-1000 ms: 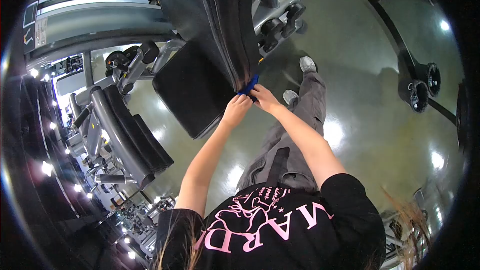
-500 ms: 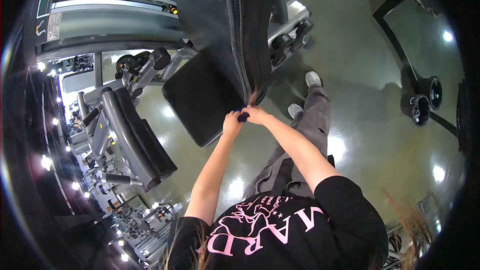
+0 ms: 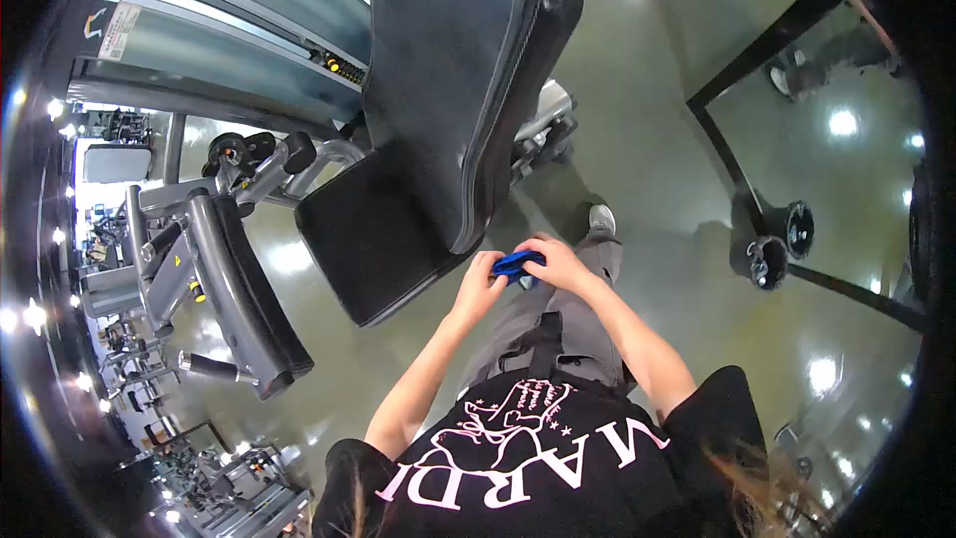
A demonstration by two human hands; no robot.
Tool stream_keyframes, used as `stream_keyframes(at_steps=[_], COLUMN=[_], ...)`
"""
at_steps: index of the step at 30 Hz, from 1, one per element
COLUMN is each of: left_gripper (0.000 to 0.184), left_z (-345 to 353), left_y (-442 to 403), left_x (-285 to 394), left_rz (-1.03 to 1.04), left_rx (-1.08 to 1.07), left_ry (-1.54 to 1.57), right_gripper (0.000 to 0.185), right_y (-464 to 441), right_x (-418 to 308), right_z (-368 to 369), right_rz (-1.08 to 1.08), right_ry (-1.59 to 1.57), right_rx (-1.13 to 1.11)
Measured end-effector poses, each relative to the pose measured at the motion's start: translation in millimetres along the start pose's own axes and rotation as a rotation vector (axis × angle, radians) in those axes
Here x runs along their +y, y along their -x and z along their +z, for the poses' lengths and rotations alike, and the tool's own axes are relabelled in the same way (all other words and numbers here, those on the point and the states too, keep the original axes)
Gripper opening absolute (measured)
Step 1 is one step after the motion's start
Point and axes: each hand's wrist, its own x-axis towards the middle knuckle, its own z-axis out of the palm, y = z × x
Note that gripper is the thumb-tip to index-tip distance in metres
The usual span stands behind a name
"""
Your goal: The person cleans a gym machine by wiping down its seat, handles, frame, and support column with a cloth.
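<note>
A small bunched blue cloth (image 3: 514,264) is stretched between my two hands in front of my body. My left hand (image 3: 480,287) grips its left end with bent fingers. At the other end, my right hand (image 3: 554,263) has its fingers closed on the cloth. Just beyond and left of my hands is a gym machine's black padded seat (image 3: 383,239). Its tall black backrest (image 3: 438,50) rises behind the seat. Neither hand appears to touch the padding.
To the left stands another machine with a long dark pad (image 3: 259,289). A weight stack housing (image 3: 239,10) is at upper left. On the right, a dark frame bar (image 3: 732,159) runs along the glossy floor (image 3: 647,189), near a round black container (image 3: 765,264).
Both hands have drawn back from the lower edge of the backrest, toward my body and to the right. More of the blue cloth shows between them now. The view has shifted.
</note>
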Motion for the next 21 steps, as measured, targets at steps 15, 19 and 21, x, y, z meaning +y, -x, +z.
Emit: stream_keyframes(at_steps=[15,19,21], left_gripper=[0.05,0.05,0.047], left_z=[2,-22,-43], left_y=[-113,-128,-137], left_x=[252,315,346], left_rz=[0.451,0.57,0.668], left_rx=[0.23,0.414,0.538], left_ry=[-0.091,-0.198,-0.358], right_gripper=[0.03,0.037,0.036], right_y=[-18,-46,-70], right_x=[-140,-184,-210], right_z=[-271,-324,-341], right_rz=[-0.367,-0.711,-0.929], right_ry=[0.086,0.168,0.202], right_rx=[0.059,0.018,0.073])
